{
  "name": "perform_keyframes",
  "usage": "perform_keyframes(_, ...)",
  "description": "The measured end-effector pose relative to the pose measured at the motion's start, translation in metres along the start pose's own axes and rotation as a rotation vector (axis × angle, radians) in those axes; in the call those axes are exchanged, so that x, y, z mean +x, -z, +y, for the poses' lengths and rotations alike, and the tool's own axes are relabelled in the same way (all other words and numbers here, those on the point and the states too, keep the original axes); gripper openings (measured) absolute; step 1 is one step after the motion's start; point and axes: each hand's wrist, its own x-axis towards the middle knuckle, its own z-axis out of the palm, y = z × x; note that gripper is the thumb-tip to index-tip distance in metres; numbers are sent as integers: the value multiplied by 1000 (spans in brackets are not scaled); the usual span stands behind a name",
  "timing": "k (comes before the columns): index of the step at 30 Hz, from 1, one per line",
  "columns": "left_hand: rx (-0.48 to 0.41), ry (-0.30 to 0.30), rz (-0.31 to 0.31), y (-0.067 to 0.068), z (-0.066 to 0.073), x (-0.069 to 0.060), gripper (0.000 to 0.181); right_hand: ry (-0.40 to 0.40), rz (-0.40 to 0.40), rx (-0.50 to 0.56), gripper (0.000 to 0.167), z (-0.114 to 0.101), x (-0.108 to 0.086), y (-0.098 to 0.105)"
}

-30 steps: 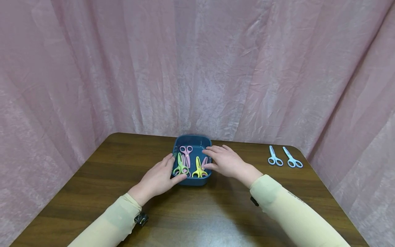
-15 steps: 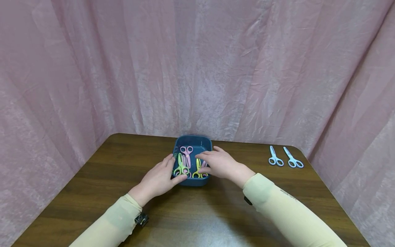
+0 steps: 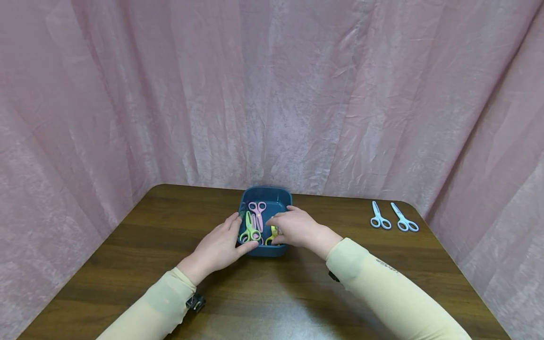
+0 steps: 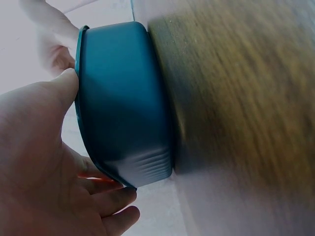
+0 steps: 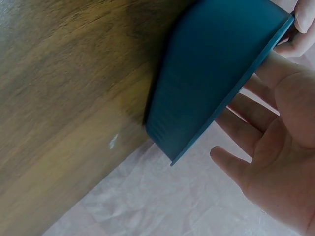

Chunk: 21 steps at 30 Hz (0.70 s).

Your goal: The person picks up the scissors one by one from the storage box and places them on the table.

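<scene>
We look down at a brown wood-grain table [image 3: 255, 302], with a rectangular, round-cornered dark blue plastic bin [image 3: 267, 251] standing upright near its 12 o'clock edge, between a person's two bare hands. The left hand [image 3: 218, 245] lies at the bin's 8 o'clock corner, thumb spread from extended fingers; the left wrist view shows the thumb touching the near rim and the other fingers along the left side, so the corner sits in the gap between them. The right hand [image 3: 297, 229] comes over the rim from 4 o'clock, thumb and fingers parted and reaching down inside. Yellow-handled scissors with a yellow blade cover [image 3: 274, 231] lie just below that hand, at the bin's 5 o'clock, partly hidden by it; we cannot tell whether the fingertips touch them. Beside the left hand, at the bin's 8 o'clock, lie lime-green scissors [image 3: 249, 230], blades toward 12, over pink pieces that we see only in part. At 10 o'clock in the bin, pale pink scissors [image 3: 258, 216] lie with their handles toward 12 and blades toward 6. Well apart from both hands, at the table's 2 o'clock, two pairs of light blue scissors [image 3: 378, 217] lie side by side, blades toward 11. Behind the table hangs a crinkled pink velvety curtain [image 3: 272, 94].
</scene>
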Motion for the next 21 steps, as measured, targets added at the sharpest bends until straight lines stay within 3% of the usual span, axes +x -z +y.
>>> perform_keyframes(10,4,-5,3,0,0,0,106,23,6,-75,43,-6,6,-3)
perform_keyframes(21,0,-9,3,-1,-1,0,107,-4,-37,-98,38,-10,14,-5)
